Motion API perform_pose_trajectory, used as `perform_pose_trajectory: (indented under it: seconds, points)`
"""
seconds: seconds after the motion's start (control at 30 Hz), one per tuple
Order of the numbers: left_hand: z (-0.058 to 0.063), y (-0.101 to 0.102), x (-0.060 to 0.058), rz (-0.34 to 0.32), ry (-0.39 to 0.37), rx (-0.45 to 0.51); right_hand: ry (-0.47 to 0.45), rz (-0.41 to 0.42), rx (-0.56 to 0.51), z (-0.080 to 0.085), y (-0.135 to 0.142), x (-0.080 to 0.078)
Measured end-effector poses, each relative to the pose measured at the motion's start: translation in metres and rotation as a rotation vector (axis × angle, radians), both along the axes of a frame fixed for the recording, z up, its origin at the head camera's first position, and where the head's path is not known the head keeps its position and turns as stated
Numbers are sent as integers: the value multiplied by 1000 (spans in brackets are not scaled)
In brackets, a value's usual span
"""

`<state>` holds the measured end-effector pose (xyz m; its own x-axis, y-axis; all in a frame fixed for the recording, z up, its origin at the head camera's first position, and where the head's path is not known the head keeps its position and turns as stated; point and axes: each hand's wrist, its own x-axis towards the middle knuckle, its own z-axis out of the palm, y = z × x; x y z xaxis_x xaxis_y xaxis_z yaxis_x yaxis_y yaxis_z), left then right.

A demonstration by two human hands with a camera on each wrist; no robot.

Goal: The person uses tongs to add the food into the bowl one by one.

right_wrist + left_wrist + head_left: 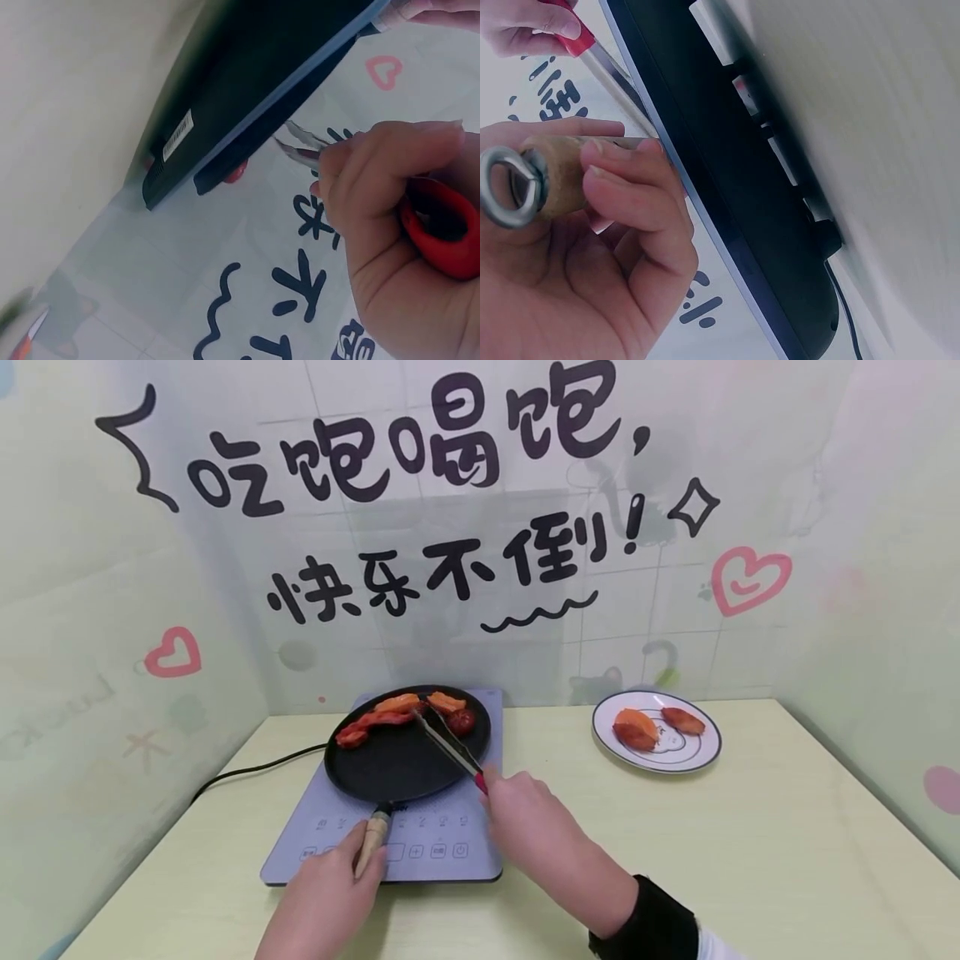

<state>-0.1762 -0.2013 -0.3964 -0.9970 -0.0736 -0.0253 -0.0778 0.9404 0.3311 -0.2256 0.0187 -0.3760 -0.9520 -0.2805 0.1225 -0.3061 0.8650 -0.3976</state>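
Observation:
My left hand grips the wooden handle of a round black frying pan; a metal ring at the handle's end shows in the left wrist view. With my right hand I hold red-handled scissors, their metal blades parted and reaching over the pan. The blade tips overlap the food at the pan's far side. There lie a wavy red strip like bacon, orange pieces and a dark red rounded piece.
Under the pan is a grey induction cooker with touch buttons, its black cable running left. To the right stands a white plate with orange and brown food pieces. Printed wall sheets enclose the pale table.

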Motion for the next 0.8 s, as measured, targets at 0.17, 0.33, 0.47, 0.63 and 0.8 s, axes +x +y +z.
perform_pose_trajectory:
  seconds: [0.17,0.33,0.47,0.63,0.8]
  points:
    - [-1,0,0,-5,11,-3,-36,36,-39,-7,-4,-4]
    - [-2,-1,0,-11,20,-7,-84,-5,-56,-9,-4,-7]
    - [-3,-1,0,-19,34,-15,-118,-53,-76,-7,-1,-8]
    - [-3,-1,0,-20,34,-21,-145,-67,-99,-4,0,-7]
    - [-3,-1,-1,-17,27,-19,-171,-53,-143,4,4,-3]
